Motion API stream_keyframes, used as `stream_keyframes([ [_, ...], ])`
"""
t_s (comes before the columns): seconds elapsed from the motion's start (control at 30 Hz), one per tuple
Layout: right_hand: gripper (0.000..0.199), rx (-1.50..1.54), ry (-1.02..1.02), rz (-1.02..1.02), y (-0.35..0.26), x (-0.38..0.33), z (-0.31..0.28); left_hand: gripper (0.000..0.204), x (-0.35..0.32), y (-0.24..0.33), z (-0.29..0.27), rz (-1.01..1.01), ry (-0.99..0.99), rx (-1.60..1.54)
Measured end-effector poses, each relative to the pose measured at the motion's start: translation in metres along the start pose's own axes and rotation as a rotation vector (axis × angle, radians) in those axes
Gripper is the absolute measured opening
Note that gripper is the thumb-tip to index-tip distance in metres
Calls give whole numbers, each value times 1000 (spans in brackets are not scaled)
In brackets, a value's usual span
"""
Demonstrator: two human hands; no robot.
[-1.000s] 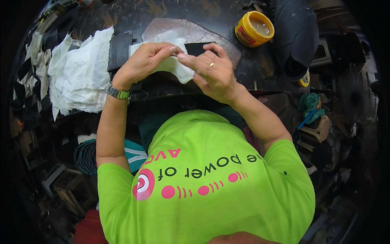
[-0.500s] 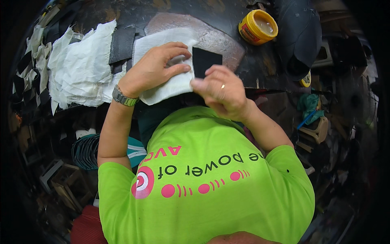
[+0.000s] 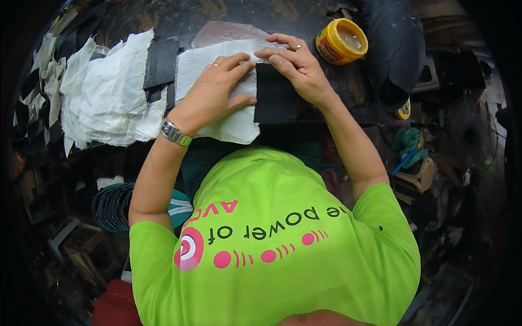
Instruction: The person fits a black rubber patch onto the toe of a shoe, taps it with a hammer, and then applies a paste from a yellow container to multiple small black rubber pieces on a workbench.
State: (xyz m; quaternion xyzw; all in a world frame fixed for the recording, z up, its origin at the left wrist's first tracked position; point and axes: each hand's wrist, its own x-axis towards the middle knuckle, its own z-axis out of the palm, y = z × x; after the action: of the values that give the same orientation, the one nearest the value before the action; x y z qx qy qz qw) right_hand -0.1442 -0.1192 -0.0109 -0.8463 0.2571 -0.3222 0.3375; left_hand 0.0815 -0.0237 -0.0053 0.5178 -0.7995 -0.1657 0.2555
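A piece of white woven cloth lies on the dark worktable, its near end hanging at the table's front edge. My left hand rests on this cloth with fingers apart and a watch on the wrist. At the cloth's far right corner is my right hand, its fingers stretched out and touching the edge. A flat black piece sits against the cloth's right side, below my right hand. From behind the cloth's far edge shows a brownish sheet with a shiny surface.
To the left lie stacked white cloth pieces, a dark grey piece and hanging strips. A yellow tub of pale paste stands open at the back right. Beside it is a dark roll of material.
My right hand has moved from the cloth's lower right edge up to its far right corner. More of the black piece shows now, and the brownish sheet's right part is out of sight.
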Motion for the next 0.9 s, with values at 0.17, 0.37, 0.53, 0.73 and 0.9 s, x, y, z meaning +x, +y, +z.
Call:
stream_keyframes([
  [0.17, 35, -428, -41, -41, 11, 6, 9, 72, -2, -2, 1, 0, 22, 203],
  [0.37, 56, -768, -155, 65, 25, 9, 25, 92, 1, -9, 4, -76, 79, 206],
  [0.53, 54, -711, -201, -2, 36, 8, 14, 105, 4, -12, 2, -105, 41, 269],
  [0.73, 40, -592, -337, -30, 37, 12, -1, 108, 7, -12, -1, -133, 18, 241],
  [0.9, 75, 248, -97, 173, 30, 24, -23, 95, 8, -18, -3, -80, 29, 294],
])
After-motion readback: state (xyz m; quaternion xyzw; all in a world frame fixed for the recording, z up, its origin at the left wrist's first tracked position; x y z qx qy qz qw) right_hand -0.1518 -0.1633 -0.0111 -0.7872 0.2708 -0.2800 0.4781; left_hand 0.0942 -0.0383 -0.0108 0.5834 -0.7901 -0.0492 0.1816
